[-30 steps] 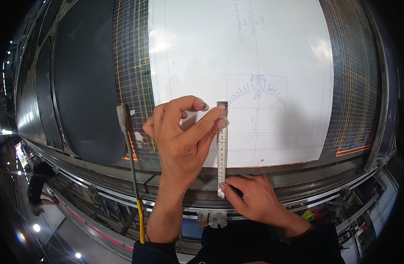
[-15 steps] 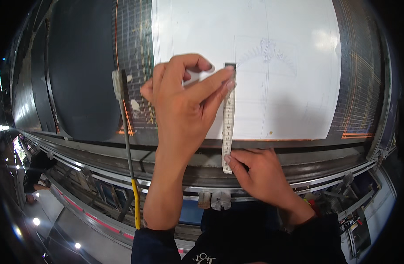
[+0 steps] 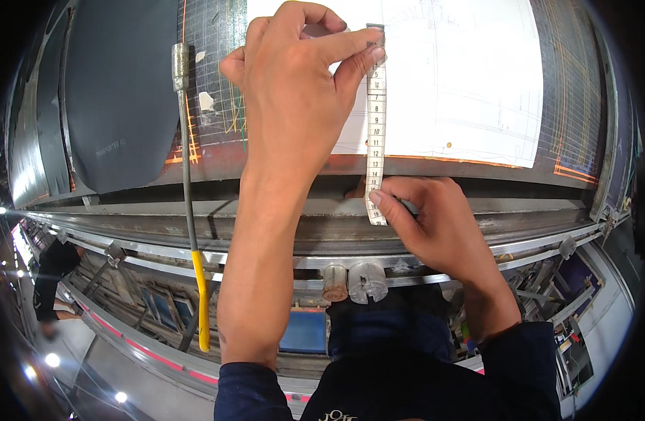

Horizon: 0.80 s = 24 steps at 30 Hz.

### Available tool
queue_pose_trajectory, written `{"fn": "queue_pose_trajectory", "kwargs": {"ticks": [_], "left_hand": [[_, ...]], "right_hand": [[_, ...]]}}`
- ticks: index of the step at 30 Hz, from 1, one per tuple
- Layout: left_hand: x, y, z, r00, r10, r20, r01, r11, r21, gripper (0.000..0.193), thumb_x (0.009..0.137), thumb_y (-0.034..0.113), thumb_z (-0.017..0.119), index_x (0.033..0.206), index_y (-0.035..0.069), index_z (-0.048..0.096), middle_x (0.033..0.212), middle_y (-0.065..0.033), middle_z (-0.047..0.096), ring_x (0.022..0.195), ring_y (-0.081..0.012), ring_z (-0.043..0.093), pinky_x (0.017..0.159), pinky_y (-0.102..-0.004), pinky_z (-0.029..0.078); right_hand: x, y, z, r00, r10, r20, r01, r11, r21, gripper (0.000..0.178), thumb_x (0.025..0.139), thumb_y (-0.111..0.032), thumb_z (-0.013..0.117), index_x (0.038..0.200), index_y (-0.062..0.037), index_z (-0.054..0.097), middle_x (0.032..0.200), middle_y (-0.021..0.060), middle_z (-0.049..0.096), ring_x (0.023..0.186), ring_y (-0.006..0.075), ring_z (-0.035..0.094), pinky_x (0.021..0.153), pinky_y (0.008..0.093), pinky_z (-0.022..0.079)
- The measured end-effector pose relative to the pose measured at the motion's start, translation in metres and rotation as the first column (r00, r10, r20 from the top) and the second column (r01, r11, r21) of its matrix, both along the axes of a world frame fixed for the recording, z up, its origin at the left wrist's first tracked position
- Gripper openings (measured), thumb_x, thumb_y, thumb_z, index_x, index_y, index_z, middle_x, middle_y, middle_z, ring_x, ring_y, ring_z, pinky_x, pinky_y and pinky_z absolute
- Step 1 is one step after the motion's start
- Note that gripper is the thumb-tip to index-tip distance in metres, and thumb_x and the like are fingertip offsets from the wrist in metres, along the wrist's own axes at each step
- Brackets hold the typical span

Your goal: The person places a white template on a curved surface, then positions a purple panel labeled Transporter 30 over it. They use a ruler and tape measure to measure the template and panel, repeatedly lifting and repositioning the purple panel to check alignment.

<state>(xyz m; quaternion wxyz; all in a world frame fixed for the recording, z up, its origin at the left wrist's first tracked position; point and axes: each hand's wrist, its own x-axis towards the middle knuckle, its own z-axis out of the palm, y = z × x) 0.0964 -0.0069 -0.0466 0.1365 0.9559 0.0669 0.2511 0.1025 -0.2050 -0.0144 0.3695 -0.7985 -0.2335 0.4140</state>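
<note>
Nearest is a round, grey metal knob [image 3: 368,282] on the rail. Past it, the right hand [image 3: 435,217] pinches the low end of a long, thin, white measuring tape [image 3: 376,133] with black marks. The tape goes straight up over a big white paper sheet [image 3: 470,91] with thin lines on it. The left hand [image 3: 294,77] pinches the tape's far, dark end with thumb and pointer finger. Left of that hand are a grey metal rod with a yellow handle [image 3: 186,154] and a smooth black sheet [image 3: 122,91].
</note>
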Motion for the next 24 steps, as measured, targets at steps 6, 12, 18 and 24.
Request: {"fn": "queue_pose_trajectory", "kwargs": {"ticks": [6, 12, 18, 24], "left_hand": [[-0.004, 0.002, -0.021, 0.995, 0.031, 0.091, -0.002, 0.953, -0.304, 0.021, 0.082, 0.031, 0.085, 0.102, 0.023, 0.085, 0.095, 0.0030, 0.063, 0.082, -0.0138, 0.060, 0.072, -0.0336, 0.045], [-0.003, 0.001, -0.008, 0.999, 0.041, -0.016, -0.043, 0.985, -0.168, 0.021, 0.083, 0.031, 0.085, 0.102, 0.022, 0.085, 0.096, 0.0021, 0.064, 0.082, -0.0138, 0.060, 0.075, -0.0337, 0.047], [-0.004, 0.000, -0.006, 0.998, 0.046, -0.048, -0.053, 0.985, -0.166, 0.021, 0.084, 0.032, 0.084, 0.102, 0.022, 0.085, 0.096, 0.0029, 0.063, 0.082, -0.0134, 0.060, 0.073, -0.0334, 0.046], [-0.004, 0.001, -0.007, 0.999, 0.036, -0.027, -0.040, 0.984, -0.171, 0.021, 0.084, 0.031, 0.084, 0.103, 0.022, 0.085, 0.096, 0.0032, 0.063, 0.082, -0.0132, 0.060, 0.073, -0.0340, 0.046]], "right_hand": [[-0.001, 0.002, 0.005, 1.000, 0.016, -0.010, -0.017, 0.999, -0.037, 0.028, 0.099, -0.017, 0.061, 0.078, 0.0022, 0.060, 0.062, 0.0231, 0.049, 0.060, 0.0453, 0.046, 0.055, 0.0462, 0.039], [-0.001, 0.001, 0.003, 1.000, 0.009, -0.021, -0.010, 0.999, -0.045, 0.028, 0.099, -0.017, 0.061, 0.079, 0.0029, 0.060, 0.062, 0.0235, 0.048, 0.059, 0.0448, 0.047, 0.056, 0.0463, 0.039], [-0.001, 0.001, 0.002, 1.000, 0.015, -0.014, -0.015, 0.999, -0.039, 0.029, 0.099, -0.017, 0.061, 0.078, 0.0026, 0.060, 0.061, 0.0227, 0.048, 0.056, 0.0435, 0.047, 0.055, 0.0462, 0.039], [-0.001, 0.001, 0.003, 1.000, 0.012, -0.017, -0.013, 0.999, -0.037, 0.029, 0.099, -0.017, 0.061, 0.078, 0.0021, 0.060, 0.060, 0.0222, 0.048, 0.056, 0.0431, 0.047, 0.055, 0.0460, 0.039]]}}
